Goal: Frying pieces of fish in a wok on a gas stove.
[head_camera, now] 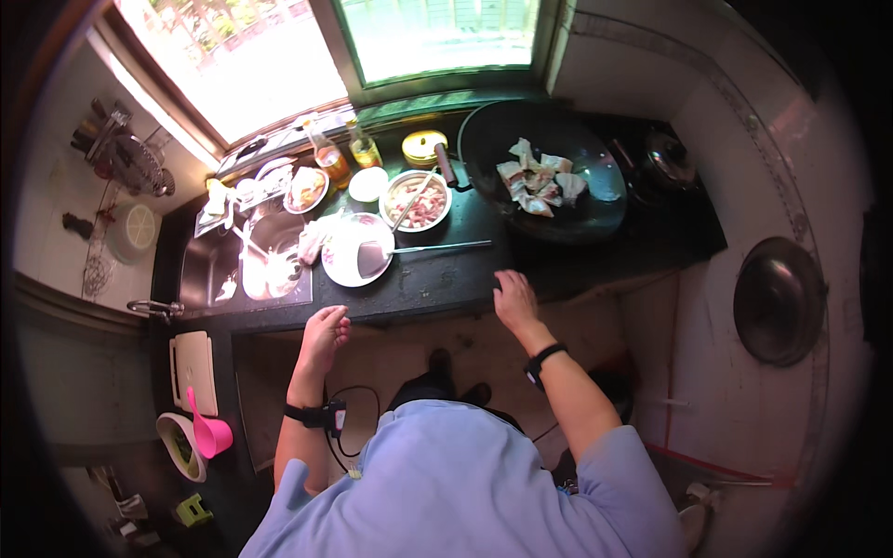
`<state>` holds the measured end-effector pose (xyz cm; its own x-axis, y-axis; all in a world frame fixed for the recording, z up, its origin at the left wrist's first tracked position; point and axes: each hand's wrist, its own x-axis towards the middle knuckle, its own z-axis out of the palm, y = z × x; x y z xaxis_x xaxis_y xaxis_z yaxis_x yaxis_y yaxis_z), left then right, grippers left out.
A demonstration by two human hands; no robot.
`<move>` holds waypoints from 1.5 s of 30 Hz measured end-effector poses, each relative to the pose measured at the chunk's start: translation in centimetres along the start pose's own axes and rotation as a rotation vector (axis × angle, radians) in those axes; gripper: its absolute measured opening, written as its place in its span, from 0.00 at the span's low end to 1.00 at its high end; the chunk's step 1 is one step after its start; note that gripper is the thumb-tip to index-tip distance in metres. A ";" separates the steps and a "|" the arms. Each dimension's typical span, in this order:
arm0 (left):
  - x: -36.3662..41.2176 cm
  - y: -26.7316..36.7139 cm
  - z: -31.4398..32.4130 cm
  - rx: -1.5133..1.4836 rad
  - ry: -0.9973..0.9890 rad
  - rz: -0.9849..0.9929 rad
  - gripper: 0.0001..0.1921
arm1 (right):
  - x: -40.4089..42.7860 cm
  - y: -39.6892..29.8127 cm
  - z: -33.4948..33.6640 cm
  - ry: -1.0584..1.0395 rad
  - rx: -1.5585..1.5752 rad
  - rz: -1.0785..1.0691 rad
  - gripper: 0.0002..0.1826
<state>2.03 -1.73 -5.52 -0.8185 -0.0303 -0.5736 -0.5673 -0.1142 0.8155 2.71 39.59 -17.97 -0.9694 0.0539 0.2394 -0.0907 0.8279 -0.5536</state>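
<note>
My left hand [326,336] hovers before the counter's front edge, fingers curled in, with no object visible in it. My right hand [516,301] is near the edge below the wok, fingers slightly bent and the thumb apart, holding nothing that I can see. Between and beyond them, a wok spatula [439,246] rests with its blade on a white plate [343,261]. Behind it stands a bowl [446,215] of cut raw meat [422,206] with a utensil handle leaning across it. Large pale chunks of meat [541,176] lie in the black wok [600,209] at the right.
A double sink [209,268] with a faucet [155,307] is at the left. Two bottles [331,159] and a yellow round tin [424,146] stand by the window. A lidded pot [670,157] sits right of the wok. A pink ladle [211,436] overlaps an oval bowl [171,425] at lower left.
</note>
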 end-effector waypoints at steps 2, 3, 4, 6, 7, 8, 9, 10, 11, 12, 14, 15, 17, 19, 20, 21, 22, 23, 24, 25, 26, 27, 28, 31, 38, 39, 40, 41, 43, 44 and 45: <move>-1.7 -1.3 -2.3 -0.004 0.047 -0.015 0.09 | 4.8 -3.4 2.0 -0.014 -0.069 -0.025 0.18; -2.7 -1.8 -3.5 0.002 0.070 -0.040 0.08 | 6.5 -3.8 3.4 -0.026 -0.057 -0.038 0.18; -3.5 -2.1 -4.6 0.010 0.088 -0.066 0.08 | 8.0 -4.3 5.0 -0.110 -0.155 -0.049 0.15; -4.1 -3.1 -6.5 -0.009 0.127 -0.076 0.08 | 9.6 -4.4 7.6 -0.200 -0.259 -0.075 0.14; -4.1 -3.3 -7.3 -0.020 0.146 -0.088 0.09 | 10.0 -4.1 8.4 -0.200 -0.336 -0.071 0.11; -4.3 -3.7 -8.1 -0.027 0.167 -0.106 0.09 | 10.1 -4.0 9.1 -0.205 -0.410 -0.061 0.10; -4.1 -3.9 -8.6 -0.036 0.187 -0.109 0.09 | 10.3 -3.6 9.4 -0.204 -0.453 -0.075 0.08; -3.7 -3.8 -9.0 -0.031 0.181 -0.116 0.09 | 10.4 -3.4 10.0 -0.207 -0.455 -0.066 0.08; -3.2 -4.0 -9.1 -0.046 0.191 -0.125 0.09 | 10.4 -2.9 10.0 -0.202 -0.474 -0.103 0.08; -2.5 -4.1 -9.2 -0.057 0.196 -0.134 0.09 | 10.3 -2.3 9.9 -0.195 -0.494 -0.135 0.07; -1.2 -4.7 -9.5 -0.061 0.161 -0.147 0.09 | 9.4 -2.6 10.0 -0.170 -0.505 -0.178 0.05; -0.6 -4.8 -9.9 -0.073 0.168 -0.147 0.10 | 9.0 -3.1 10.2 -0.162 -0.420 -0.150 0.04; 1.4 -5.6 -10.2 -0.035 0.145 -0.141 0.10 | 8.2 -5.1 9.7 -0.113 -0.292 -0.151 0.02; 3.2 -6.1 -10.6 0.054 0.115 -0.137 0.10 | 7.6 -7.8 7.5 -0.075 -0.222 -0.202 0.06; 4.5 -5.8 -10.7 0.098 0.099 -0.129 0.10 | 7.2 -8.8 6.1 -0.095 -0.140 -0.182 0.06; 5.9 -6.0 -11.6 0.088 0.083 -0.086 0.10 | 6.5 -9.6 5.1 -0.033 -0.089 -0.170 0.06; 7.5 -5.7 -13.0 0.084 0.062 -0.039 0.11 | 5.8 -10.0 4.3 -0.051 -0.106 -0.133 0.06; 8.7 -4.3 -14.0 0.174 0.165 0.006 0.12 | 4.9 -9.8 3.7 -0.041 -0.078 -0.111 0.07; 10.1 -3.0 -15.3 0.256 0.265 0.045 0.15 | 4.0 -9.9 2.9 -0.048 -0.015 -0.072 0.07; 12.0 -2.7 -18.1 0.400 0.432 0.236 0.17 | 3.3 -10.2 2.1 -0.063 0.023 -0.073 0.06; 13.7 -2.5 -21.2 0.549 0.597 0.413 0.19 | 2.5 -10.3 1.4 -0.108 0.035 -0.033 0.06; 15.1 0.5 -22.0 0.610 0.642 0.341 0.24 | 1.9 -10.6 0.3 -0.101 0.059 -0.014 0.05; 16.2 3.7 -22.9 0.671 0.684 0.263 0.29 | 1.2 -10.7 -1.0 -0.122 0.041 -0.019 0.05; 19.4 7.8 -29.0 0.786 0.856 0.418 0.35 | 1.0 -12.4 -2.0 -0.204 0.179 0.068 0.04; 30.2 19.3 -33.6 1.133 0.740 0.420 0.46 | -0.6 -15.0 -4.1 -0.149 0.240 0.271 0.05; 32.2 19.7 -33.6 1.189 0.751 0.422 0.43 | -1.2 -15.6 -4.6 -0.132 0.274 0.356 0.05; 33.9 20.3 -33.8 1.247 0.760 0.428 0.42 | -1.0 -15.6 -4.9 -0.109 0.300 0.364 0.05; 35.7 20.9 -34.5 1.256 0.680 0.394 0.39 | -1.2 -15.1 -5.6 -0.102 0.296 0.390 0.05; 38.0 21.1 -35.7 1.288 0.583 0.421 0.39 | -1.3 -15.0 -6.4 -0.052 0.314 0.454 0.05; 39.2 21.1 -35.3 1.275 0.539 0.453 0.39 | -1.0 -15.2 -7.3 -0.003 0.319 0.476 0.05; 40.0 21.0 -34.9 1.262 0.487 0.463 0.39 | -1.8 -14.9 -8.1 0.051 0.345 0.543 0.06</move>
<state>-39.51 -39.98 -14.04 -0.9834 -0.1814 0.0000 -0.1728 0.9365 0.3052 7.71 31.65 -3.69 -0.8867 0.4479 -0.1143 0.3335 0.4487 -0.8291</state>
